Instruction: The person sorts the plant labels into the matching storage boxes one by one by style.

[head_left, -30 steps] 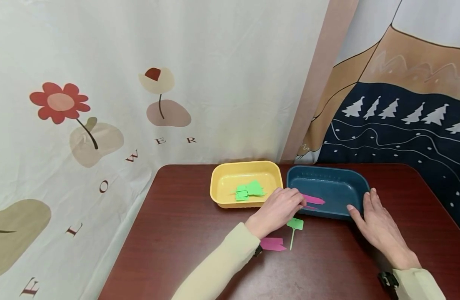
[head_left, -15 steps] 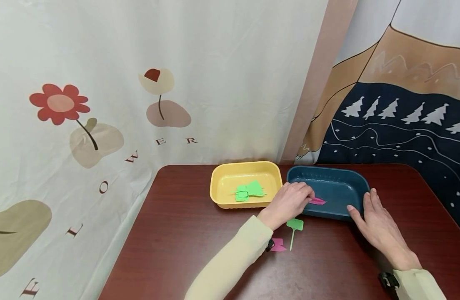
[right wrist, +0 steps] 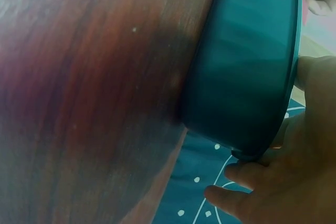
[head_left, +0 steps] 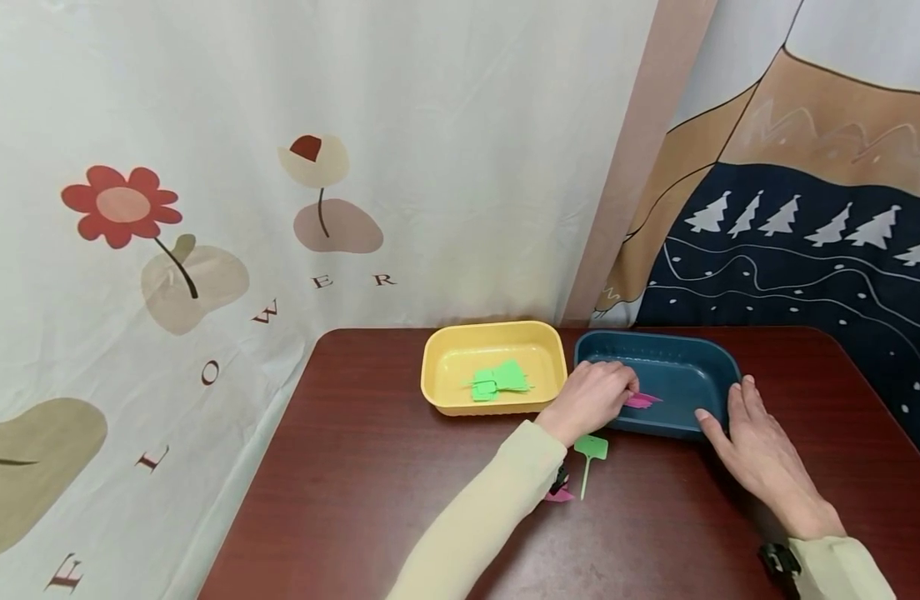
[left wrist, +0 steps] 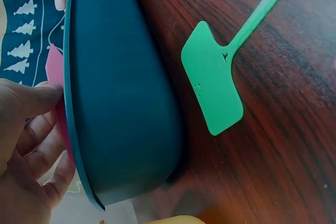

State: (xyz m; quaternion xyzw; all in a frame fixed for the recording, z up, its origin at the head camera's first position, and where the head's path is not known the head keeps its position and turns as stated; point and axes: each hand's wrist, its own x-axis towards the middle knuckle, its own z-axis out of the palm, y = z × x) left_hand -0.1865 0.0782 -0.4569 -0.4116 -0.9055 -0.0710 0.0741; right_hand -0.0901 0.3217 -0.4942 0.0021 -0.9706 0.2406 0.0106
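My left hand (head_left: 591, 400) reaches over the near left rim of the blue tray (head_left: 677, 367). Between its thumb and fingers it pinches a pink plant label (left wrist: 54, 66); the left wrist view shows this just past the tray's rim. From the head, pink pointed ends (head_left: 643, 401) stick out beyond the fingertips, over the tray's floor. My right hand (head_left: 767, 454) rests against the tray's near right corner, fingers extended along the side and thumb at the front rim. A green T-shaped plant label (head_left: 591, 448) lies on the table in front of the tray.
Left of the blue tray stands a yellow tray (head_left: 490, 409) with several green plant labels (head_left: 501, 380) in it. More pink (head_left: 559, 496) shows on the dark wooden table (head_left: 340, 467), partly hidden under my left wrist. A printed curtain (head_left: 460, 167) hangs behind.
My left hand has moved right with the pink label, from the gap between the trays to over the blue tray's near left part. My right hand has stayed at the tray's corner.
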